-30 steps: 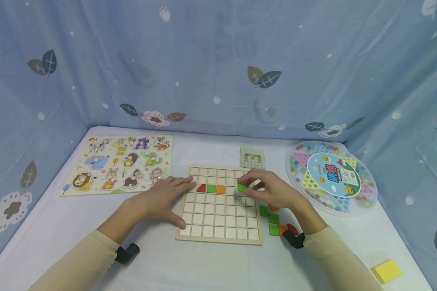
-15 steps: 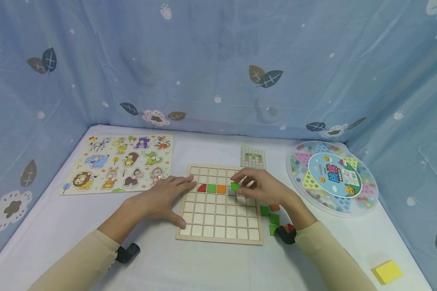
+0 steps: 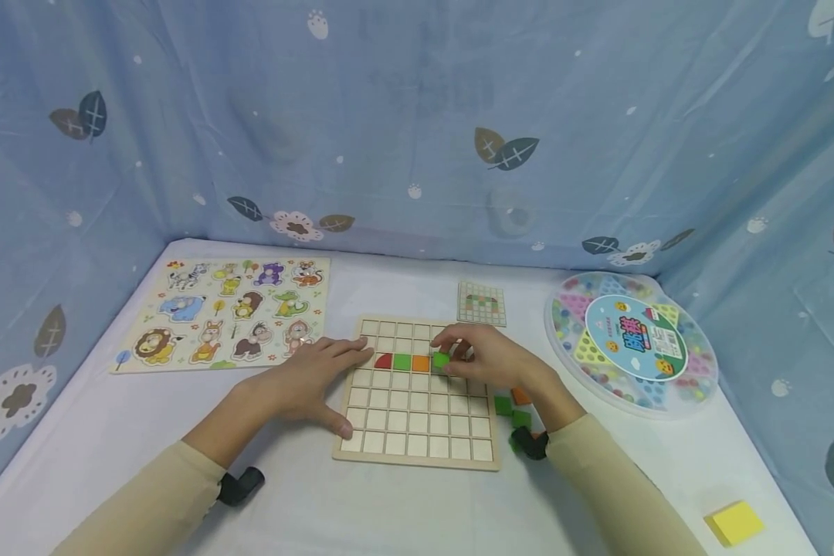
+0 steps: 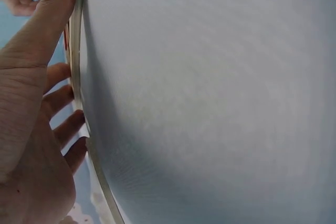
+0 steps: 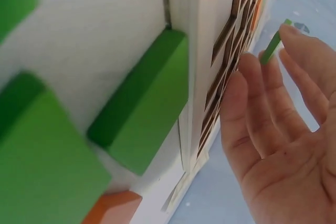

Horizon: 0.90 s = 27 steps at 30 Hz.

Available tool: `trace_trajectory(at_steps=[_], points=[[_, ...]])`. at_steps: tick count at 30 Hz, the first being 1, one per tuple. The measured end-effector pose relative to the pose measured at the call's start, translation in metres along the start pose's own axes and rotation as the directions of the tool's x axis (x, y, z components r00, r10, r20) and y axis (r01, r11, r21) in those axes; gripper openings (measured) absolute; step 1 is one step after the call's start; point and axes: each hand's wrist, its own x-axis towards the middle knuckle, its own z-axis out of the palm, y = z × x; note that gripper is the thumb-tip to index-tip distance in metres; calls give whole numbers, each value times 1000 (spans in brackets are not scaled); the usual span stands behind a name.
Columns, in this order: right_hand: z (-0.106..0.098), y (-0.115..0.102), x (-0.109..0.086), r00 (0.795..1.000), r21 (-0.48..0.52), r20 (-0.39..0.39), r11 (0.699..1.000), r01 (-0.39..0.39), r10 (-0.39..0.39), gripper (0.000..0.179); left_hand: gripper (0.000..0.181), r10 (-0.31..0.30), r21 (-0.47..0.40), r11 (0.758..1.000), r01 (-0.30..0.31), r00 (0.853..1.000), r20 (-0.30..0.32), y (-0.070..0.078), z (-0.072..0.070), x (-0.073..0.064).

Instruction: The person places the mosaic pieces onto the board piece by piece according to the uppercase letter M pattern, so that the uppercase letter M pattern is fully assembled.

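Between thumb and fingertips, my right hand pinches a square green tile close over the wooden grid board. In the right wrist view the tile appears edge-on and tilted. A red quarter-round tile, a green tile and an orange tile sit side by side in one row, left of the pinched one. My left hand rests at the board's left edge, thumb and fingers spread along the frame. In the left wrist view its thumb and fingertips touch the board's rim.
Loose green tiles and an orange tile lie right of the board, partly under my right wrist. Behind stands a small pattern card. An animal puzzle lies left, a round marble game right, a yellow block front right.
My right hand has moved left across the board with the green tile, which is now beside the orange one. The left hand has stayed in place.
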Motion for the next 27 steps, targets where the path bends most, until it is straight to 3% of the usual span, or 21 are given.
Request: trace_trajectory(at_steps=[8,14,27], points=[[6,2,6,1000,-42,23,999,17,-16,35,124,-1,-1,1000,1,1000,3,-1,3,-2],[7,0,11,999,-88,29,996,-16,19,35,123,0,-1,1000,0,1000,8,-1,1,-1],[6,3,9,999,-100,15,994,-38,40,33,123,12,7,1000,-12,1000,-3,1,-1,1]])
